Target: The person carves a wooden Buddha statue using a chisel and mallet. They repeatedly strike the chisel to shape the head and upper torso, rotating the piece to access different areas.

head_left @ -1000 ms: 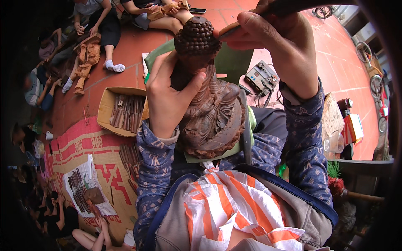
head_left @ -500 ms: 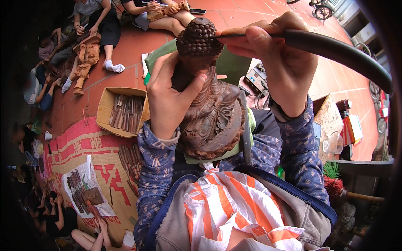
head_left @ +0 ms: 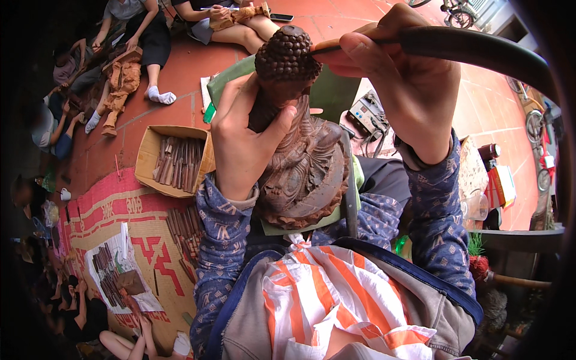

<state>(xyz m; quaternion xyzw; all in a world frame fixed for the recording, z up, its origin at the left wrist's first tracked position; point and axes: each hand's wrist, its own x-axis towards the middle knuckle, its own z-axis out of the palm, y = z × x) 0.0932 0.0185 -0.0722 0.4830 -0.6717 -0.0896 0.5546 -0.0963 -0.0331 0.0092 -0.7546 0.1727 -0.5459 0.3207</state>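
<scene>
A dark brown carved Buddha statue [head_left: 309, 165] with a head of small knobbed curls stands upright in front of me. My left hand [head_left: 240, 135] wraps round the side of its head and neck, thumb across the front, covering part of the face. My right hand [head_left: 414, 84] pinches a carving chisel [head_left: 480, 54] near its thin shaft. The thick dark handle runs off to the upper right. The chisel's tip meets the right edge of the curls; the exact contact is too small to tell.
A cardboard box [head_left: 144, 165] of chisels stands to the left, with more chisels [head_left: 183, 234] on the patterned mat [head_left: 138, 204]. Beyond, co-workers sit on the tiled floor beside a lighter wooden carving [head_left: 123, 90]. A small control box [head_left: 366, 114] with cables lies behind the statue's right side.
My right hand and forearm have shifted slightly up and to the right, and the chisel's handle has moved with them. My left hand keeps its hold on the statue.
</scene>
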